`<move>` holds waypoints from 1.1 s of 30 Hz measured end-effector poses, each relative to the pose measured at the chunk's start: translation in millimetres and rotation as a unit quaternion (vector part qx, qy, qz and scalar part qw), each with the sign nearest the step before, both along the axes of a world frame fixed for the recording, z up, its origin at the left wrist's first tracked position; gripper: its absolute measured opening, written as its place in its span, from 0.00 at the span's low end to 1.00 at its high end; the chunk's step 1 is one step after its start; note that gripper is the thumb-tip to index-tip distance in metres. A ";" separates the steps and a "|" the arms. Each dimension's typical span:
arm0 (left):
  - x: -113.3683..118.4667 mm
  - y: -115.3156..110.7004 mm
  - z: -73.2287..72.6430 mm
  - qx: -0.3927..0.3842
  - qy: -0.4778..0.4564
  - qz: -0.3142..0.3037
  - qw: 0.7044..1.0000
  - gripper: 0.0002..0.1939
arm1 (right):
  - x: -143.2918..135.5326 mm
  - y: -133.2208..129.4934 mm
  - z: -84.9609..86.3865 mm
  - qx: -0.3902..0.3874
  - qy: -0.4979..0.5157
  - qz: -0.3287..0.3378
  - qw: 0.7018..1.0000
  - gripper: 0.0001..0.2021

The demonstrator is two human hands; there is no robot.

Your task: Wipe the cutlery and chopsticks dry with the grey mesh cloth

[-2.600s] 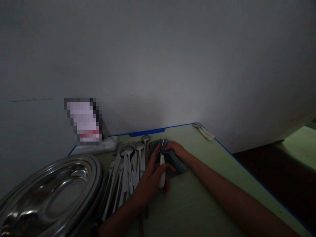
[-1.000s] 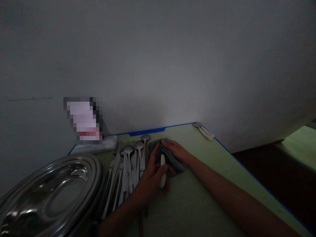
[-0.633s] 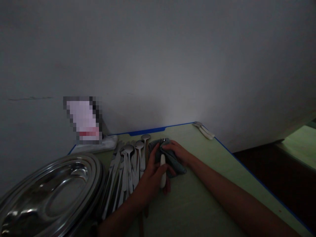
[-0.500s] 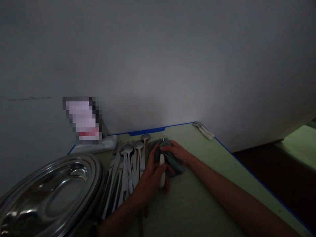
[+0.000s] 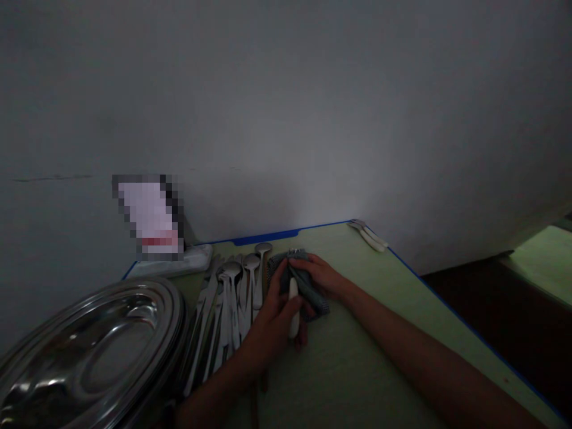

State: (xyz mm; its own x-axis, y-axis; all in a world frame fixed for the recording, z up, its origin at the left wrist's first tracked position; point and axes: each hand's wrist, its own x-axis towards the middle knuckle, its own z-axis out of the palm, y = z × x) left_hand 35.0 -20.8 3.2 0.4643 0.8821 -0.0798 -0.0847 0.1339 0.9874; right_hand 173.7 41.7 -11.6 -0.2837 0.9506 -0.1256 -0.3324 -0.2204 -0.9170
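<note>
My left hand [image 5: 277, 313] is closed around the white handle [image 5: 294, 310] of a fork, which points away from me. Metal tips of the fork [image 5: 295, 251] show at the far edge of a grey-green cloth [image 5: 308, 289] with a checked border. My right hand [image 5: 320, 275] grips this cloth around the fork's head, fingers pressed together, so the middle of the fork is hidden. Just left of my hands lies a pile of spoons, knives and forks [image 5: 235, 292], partly covered by my left forearm.
Stacked oval metal trays [image 5: 167, 298] fill the near left. Behind them a phone with a blurred screen [image 5: 149, 214] leans on the wall above a white slab [image 5: 196, 260]. White-handled forks [image 5: 370, 238] lie at the far right corner of the green table [image 5: 348, 363]. A wall [image 5: 286, 119] rises behind.
The cloth's lower right corner has drawn in slightly towards my hands, and my right fingers have shifted a little on it. My left hand keeps the fork in nearly the same place.
</note>
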 end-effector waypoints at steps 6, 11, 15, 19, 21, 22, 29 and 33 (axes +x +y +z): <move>0.1 0.1 0.8 0.007 0.011 -0.004 1.000 0.34 | -0.8 0.4 -0.4 -0.013 0.003 -0.015 1.000 0.10; 0.0 -0.5 3.2 0.003 0.009 -0.006 1.000 0.34 | -2.0 -0.9 2.2 -0.021 0.033 -0.015 0.999 0.12; -0.3 -0.1 2.4 0.004 0.005 -0.014 1.000 0.34 | -4.0 -0.4 4.7 -0.043 0.034 -0.056 0.997 0.15; -0.9 -0.3 0.6 0.014 0.009 -0.031 0.999 0.33 | -5.4 -2.3 15.0 -0.132 0.034 -0.076 0.988 0.22; -1.2 -0.7 0.0 0.016 0.010 -0.029 0.999 0.33 | -4.8 -2.7 18.9 -0.180 0.063 -0.062 0.980 0.27; -1.2 -1.0 -0.3 0.016 0.009 -0.025 1.000 0.33 | -4.0 -2.2 19.3 -0.191 0.082 -0.051 0.977 0.28; -1.1 -1.3 -2.4 0.017 -0.005 -0.020 1.000 0.33 | 2.9 4.7 6.2 -0.169 0.153 0.037 0.973 0.33; -1.1 -1.4 -1.5 0.016 0.001 -0.018 1.000 0.32 | 3.8 1.6 4.6 -0.138 0.130 0.053 0.980 0.29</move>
